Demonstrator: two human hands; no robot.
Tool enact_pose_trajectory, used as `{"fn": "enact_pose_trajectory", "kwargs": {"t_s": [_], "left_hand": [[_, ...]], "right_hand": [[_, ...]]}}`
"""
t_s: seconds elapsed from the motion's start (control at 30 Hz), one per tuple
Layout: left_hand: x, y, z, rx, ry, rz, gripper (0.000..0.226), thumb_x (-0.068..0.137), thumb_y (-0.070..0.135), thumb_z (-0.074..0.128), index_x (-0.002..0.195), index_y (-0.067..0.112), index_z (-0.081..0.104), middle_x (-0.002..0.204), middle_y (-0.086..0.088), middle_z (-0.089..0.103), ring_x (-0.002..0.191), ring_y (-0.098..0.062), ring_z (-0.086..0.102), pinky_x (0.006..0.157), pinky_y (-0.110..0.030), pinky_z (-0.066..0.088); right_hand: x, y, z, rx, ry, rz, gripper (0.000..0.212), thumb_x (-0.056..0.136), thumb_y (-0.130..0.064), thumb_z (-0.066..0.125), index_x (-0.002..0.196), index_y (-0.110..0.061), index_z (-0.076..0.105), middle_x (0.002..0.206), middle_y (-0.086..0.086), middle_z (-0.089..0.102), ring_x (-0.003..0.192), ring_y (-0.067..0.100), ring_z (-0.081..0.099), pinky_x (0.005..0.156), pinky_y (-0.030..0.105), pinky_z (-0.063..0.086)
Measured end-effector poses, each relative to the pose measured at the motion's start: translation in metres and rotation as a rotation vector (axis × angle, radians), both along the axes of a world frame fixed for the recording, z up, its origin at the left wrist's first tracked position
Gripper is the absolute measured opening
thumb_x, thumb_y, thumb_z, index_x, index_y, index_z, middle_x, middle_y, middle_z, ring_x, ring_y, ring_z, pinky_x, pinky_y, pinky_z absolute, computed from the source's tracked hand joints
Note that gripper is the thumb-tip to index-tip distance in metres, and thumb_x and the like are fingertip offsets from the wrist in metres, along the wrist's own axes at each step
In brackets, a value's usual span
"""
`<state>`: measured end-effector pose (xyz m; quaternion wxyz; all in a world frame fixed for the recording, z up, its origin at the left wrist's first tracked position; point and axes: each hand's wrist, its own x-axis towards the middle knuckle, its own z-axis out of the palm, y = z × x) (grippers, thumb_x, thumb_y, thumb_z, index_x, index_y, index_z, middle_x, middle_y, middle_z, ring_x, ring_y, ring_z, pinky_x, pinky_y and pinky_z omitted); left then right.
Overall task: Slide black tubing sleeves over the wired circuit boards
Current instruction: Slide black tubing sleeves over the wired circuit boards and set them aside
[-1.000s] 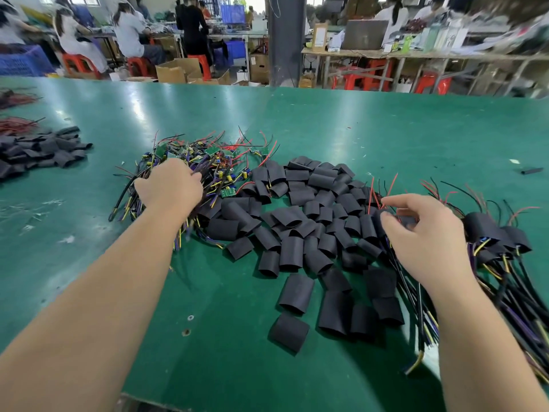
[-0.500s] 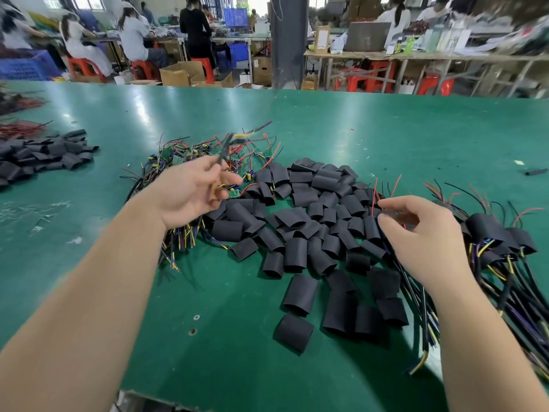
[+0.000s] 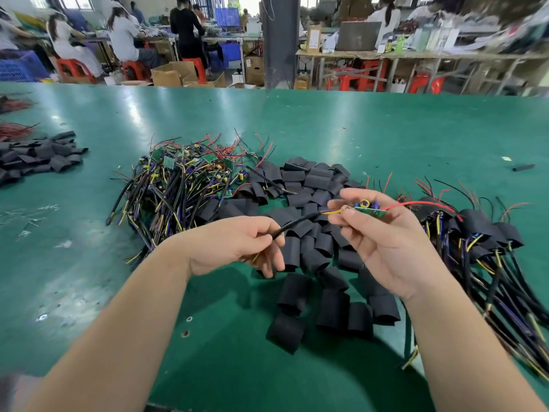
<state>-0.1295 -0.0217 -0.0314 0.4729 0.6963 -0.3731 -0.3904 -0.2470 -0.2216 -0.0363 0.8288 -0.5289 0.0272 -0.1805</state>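
Board (image 3: 370, 212), small and green, is held in the air above the middle of the desk (image 3: 386, 129), over the pile of sleeves (image 3: 315, 176). The right hand (image 3: 386, 242) pinches it, fingers (image 3: 353, 194) clamped on its left end with the thumb underneath. A red wire (image 3: 416, 203) runs from the board toward the right edge. A black cable (image 3: 297, 223) leaves its other end, with yellow and purple strands showing where it joins, and slopes down to the left hand (image 3: 237, 245). That hand's fingers (image 3: 267, 233) are closed on the cable, whose yellow tip shows below them. No sleeve is on this board.

The sleeves, short black flattened tubes, lie loose on the desk under and behind both hands and reach toward the near edge. Just left of them, touching the pile, lies a tangled heap of bare boards (image 3: 178, 185) with black, yellow, purple and red wires. Toward the right edge lies a bundle of sleeved boards (image 3: 481, 221), cables trailing to the near right corner. A second sleeve pile (image 3: 38, 156) lies at the left edge, and one stray sleeve (image 3: 523, 167) lies near the right edge.
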Motion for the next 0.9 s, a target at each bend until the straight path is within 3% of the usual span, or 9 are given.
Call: {"fn": "enact_pose_trajectory", "kwargs": {"t_s": [0.13,0.23,0.37,0.5,0.6,0.73,0.9], "left_hand": [[-0.005,-0.013,-0.003,0.023,-0.157,0.177,0.020,0.102,0.017,0.038,0.101,0.011,0.058,0.082,0.000,0.069,0.067,-0.015,0.060,0.066,-0.018,0.047],[-0.012,-0.032,-0.004,-0.037,-0.505,0.243,0.015,0.098,0.022,0.050,0.098,0.020,0.065,0.078,0.010,0.070,0.059,-0.004,0.056,0.062,-0.016,0.046],[-0.021,-0.048,-0.010,-0.149,-0.800,0.283,0.012,0.090,0.024,0.063,0.092,0.021,0.074,0.081,0.012,0.069,0.075,-0.002,0.059,0.071,-0.016,0.043],[-0.022,-0.050,-0.021,-0.257,-0.850,0.383,0.019,0.090,0.023,0.059,0.098,0.016,0.075,0.079,0.000,0.068,0.078,-0.013,0.060,0.077,-0.033,0.046],[-0.021,-0.049,-0.029,-0.305,-0.875,0.459,0.026,0.092,0.026,0.053,0.104,0.016,0.073,0.076,-0.004,0.063,0.075,-0.020,0.058,0.071,-0.040,0.047],[-0.026,-0.042,-0.036,-0.374,-0.959,0.533,0.027,0.093,0.026,0.055,0.112,0.015,0.071,0.075,0.001,0.059,0.066,-0.010,0.051,0.059,-0.026,0.042],[-0.026,-0.034,-0.042,-0.330,-0.966,0.572,0.024,0.091,0.028,0.058,0.108,0.019,0.073,0.075,0.001,0.066,0.069,-0.016,0.059,0.060,-0.039,0.049]], "right_hand": [[0.002,0.004,-0.005,-0.147,0.076,-0.069,0.009,0.079,-0.005,0.066,0.080,-0.011,0.072,0.080,0.011,0.073,0.074,0.016,0.071,0.061,0.018,0.053],[0.006,0.010,-0.009,-0.202,0.139,-0.092,0.017,0.084,-0.003,0.065,0.077,-0.014,0.076,0.078,0.009,0.073,0.072,0.016,0.070,0.062,0.021,0.054],[0.008,0.015,-0.012,-0.287,0.197,-0.139,0.011,0.083,-0.017,0.069,0.079,-0.023,0.077,0.072,0.001,0.070,0.060,0.011,0.059,0.060,0.024,0.051],[0.009,0.017,-0.010,-0.257,0.227,-0.155,0.012,0.088,-0.027,0.066,0.081,-0.020,0.073,0.058,-0.001,0.056,0.053,0.013,0.049,0.051,0.023,0.043],[0.011,0.018,-0.007,-0.120,0.235,-0.153,0.030,0.079,-0.039,0.067,0.086,-0.011,0.063,0.060,0.004,0.060,0.051,0.017,0.052,0.049,0.023,0.043],[0.009,0.016,-0.010,-0.129,0.247,-0.143,0.009,0.092,-0.017,0.061,0.087,-0.011,0.065,0.066,0.007,0.066,0.055,0.018,0.059,0.055,0.025,0.045],[0.008,0.018,-0.014,-0.250,0.232,-0.119,0.017,0.090,-0.005,0.062,0.100,-0.018,0.066,0.081,0.008,0.069,0.071,0.023,0.068,0.063,0.028,0.049]]}}
